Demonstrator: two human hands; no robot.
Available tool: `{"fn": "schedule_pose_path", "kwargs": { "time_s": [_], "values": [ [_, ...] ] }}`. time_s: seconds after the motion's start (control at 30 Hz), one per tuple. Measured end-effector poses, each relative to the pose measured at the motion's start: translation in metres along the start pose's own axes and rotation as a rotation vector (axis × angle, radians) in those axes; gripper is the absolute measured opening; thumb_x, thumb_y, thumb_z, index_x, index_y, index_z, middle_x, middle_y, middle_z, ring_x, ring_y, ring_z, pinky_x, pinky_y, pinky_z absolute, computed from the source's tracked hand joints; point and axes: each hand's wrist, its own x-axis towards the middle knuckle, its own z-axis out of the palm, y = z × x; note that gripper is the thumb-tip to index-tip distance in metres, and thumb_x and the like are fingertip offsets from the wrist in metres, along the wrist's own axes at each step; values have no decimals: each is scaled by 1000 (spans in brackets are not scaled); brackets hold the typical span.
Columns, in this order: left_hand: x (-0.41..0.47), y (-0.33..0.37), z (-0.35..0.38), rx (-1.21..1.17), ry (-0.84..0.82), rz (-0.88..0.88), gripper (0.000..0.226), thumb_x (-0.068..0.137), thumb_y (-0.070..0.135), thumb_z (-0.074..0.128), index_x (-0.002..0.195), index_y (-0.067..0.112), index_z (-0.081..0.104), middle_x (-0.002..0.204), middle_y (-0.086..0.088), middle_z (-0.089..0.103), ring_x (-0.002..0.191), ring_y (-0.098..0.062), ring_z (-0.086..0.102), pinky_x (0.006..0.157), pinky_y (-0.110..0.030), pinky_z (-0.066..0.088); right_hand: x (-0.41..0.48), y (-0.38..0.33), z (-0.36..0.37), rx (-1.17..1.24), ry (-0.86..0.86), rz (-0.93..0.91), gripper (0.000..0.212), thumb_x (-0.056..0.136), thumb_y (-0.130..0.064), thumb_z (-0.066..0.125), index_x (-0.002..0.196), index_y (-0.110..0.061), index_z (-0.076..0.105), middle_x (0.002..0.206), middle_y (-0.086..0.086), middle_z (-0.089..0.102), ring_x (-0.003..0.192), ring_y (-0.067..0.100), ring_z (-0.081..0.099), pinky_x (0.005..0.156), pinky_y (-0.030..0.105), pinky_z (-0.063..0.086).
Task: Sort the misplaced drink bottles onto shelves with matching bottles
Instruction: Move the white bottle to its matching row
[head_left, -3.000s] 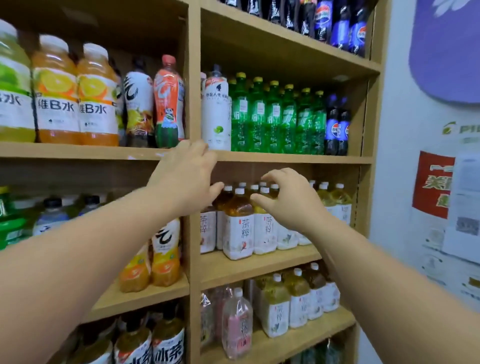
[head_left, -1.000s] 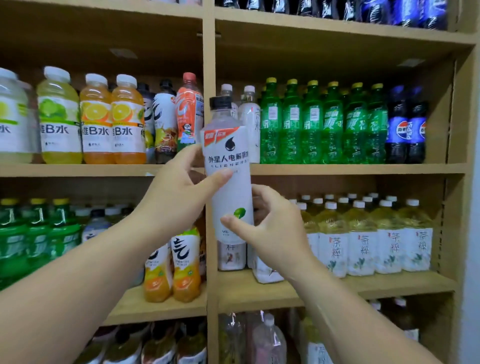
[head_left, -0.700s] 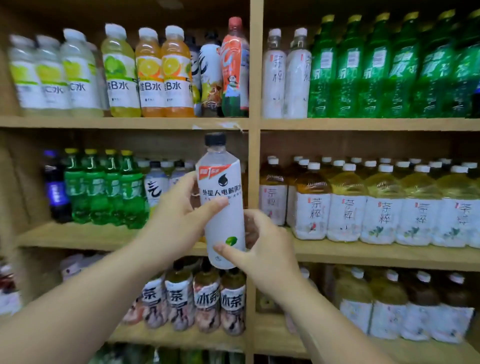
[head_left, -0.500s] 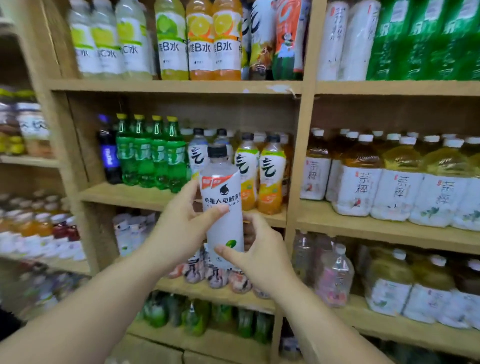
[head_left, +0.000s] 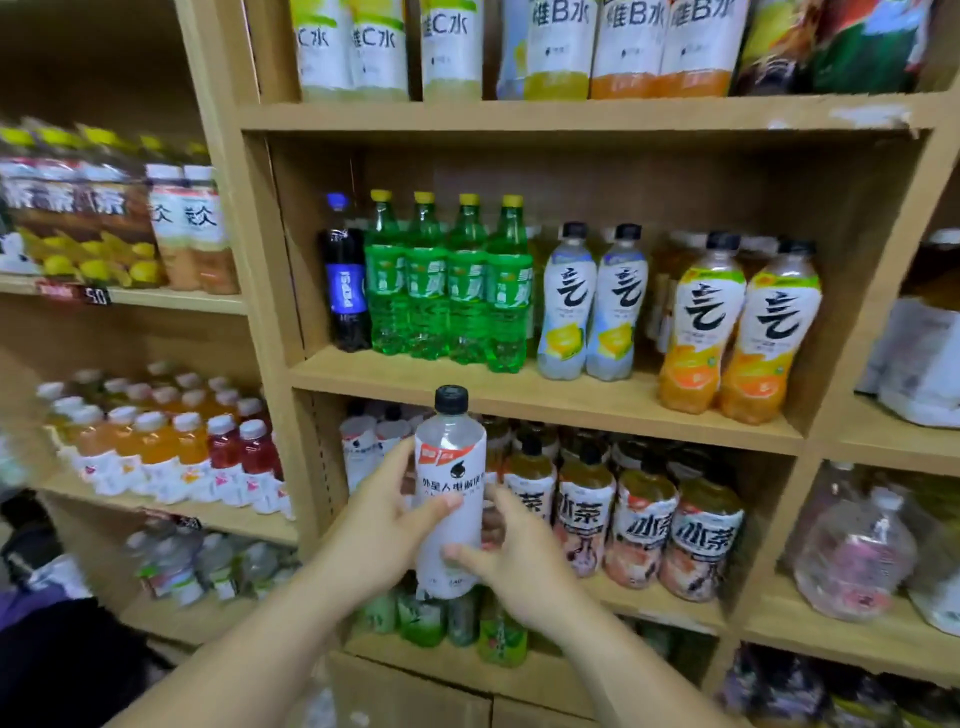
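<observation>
light: soft, even, moderately bright | shadow: recess (head_left: 98, 67) up-left of the white bottle (head_left: 451, 499) dark | sharp: white bottle, green bottles (head_left: 447, 291) above it | blur: small bottles (head_left: 171, 452) left of it smeared | distortion: upright (head_left: 228, 208) left of it leans, wide-angle bowing

**White bottle brought down to a lower shelf**

The white-sleeved plastic bottle with a black cap (head_left: 451, 499) is now gripped by the left hand (head_left: 387, 525) and right hand (head_left: 514, 551), which held nothing three seconds ago. It has come down from the green-bottle level to the left end of the wooden shelf (head_left: 675, 609) carrying brown iced-tea bottles (head_left: 639, 525).
</observation>
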Motion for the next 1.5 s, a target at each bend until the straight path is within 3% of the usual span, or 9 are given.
{"fn": "schedule_pose_path", "kwargs": {
  "time_s": [0.1, 0.23, 0.43, 0.9, 1.1, 1.2, 1.27, 1.43, 1.5],
  "values": [
    [10, -37, -38, 18, -34, -28, 43, 97, 23, 69, 134, 39, 53, 122, 24, 69, 112, 0, 65, 90, -32, 57, 24, -1, 48, -12, 16, 40, 62, 85, -38, 81, 139, -34, 51, 129, -16, 65, 114, 3, 63, 97, 36, 56],
    [21, -83, -69, 10, -72, -75, 48, 96, 16, 70, 137, 33, 52, 122, 23, 70, 112, 2, 66, 89, -22, 55, 46, 12, 100, -5, 41, 109, 55, 85, -23, 82, 132, -29, 54, 120, -15, 69, 103, -4, 66, 91, 31, 58],
    [47, -148, -85, -2, -59, -139, 54, 92, 4, 72, 139, 22, 53, 123, 21, 70, 116, 1, 64, 93, -17, 51, 89, 46, 150, -22, 100, 158, 63, 74, -35, 82, 129, -36, 53, 123, -13, 69, 112, 6, 66, 95, 43, 57],
    [112, -231, -107, 97, 4, -325, 59, 95, 9, 68, 147, 31, 50, 124, 20, 70, 117, 5, 63, 100, -26, 51, 199, 104, 215, -39, 57, 185, 60, 82, -21, 80, 135, -23, 52, 119, -6, 71, 104, 16, 67, 80, 30, 52],
    [99, -252, -131, 109, 55, -422, 47, 94, 14, 71, 136, 30, 59, 116, 19, 69, 98, 18, 62, 79, -7, 51, 216, 114, 243, -108, 124, 175, 56, 85, -30, 78, 132, -19, 48, 117, 5, 71, 102, 28, 67, 78, 42, 54],
    [100, -265, -147, 272, 213, -359, 9, 90, 20, 76, 97, 25, 72, 90, 19, 72, 85, 9, 66, 70, -10, 49, 226, 113, 253, -116, 141, 183, 55, 87, -28, 77, 132, -16, 48, 123, 4, 69, 109, 27, 66, 81, 38, 53],
    [104, -271, -159, 352, 311, -320, 15, 89, 25, 77, 81, 24, 64, 76, 12, 69, 79, 0, 66, 65, -8, 43, 229, 110, 258, -102, 155, 197, 57, 88, -24, 77, 136, -16, 48, 128, 3, 68, 114, 23, 64, 87, 35, 51],
    [121, -277, -174, 356, 318, -277, 28, 87, 36, 78, 90, 26, 52, 87, 6, 65, 86, -12, 66, 73, -32, 53, 232, 101, 269, -82, 198, 257, 55, 87, -20, 77, 134, -17, 48, 127, 1, 67, 113, 19, 63, 90, 35, 51],
    [127, -278, -177, 340, 307, -232, 31, 87, 32, 78, 89, 22, 49, 76, 2, 64, 74, -8, 63, 64, -24, 49, 233, 96, 273, -76, 231, 295, 54, 86, -19, 79, 130, -18, 48, 124, -1, 67, 111, 18, 62, 89, 35, 51]
  ]
}}
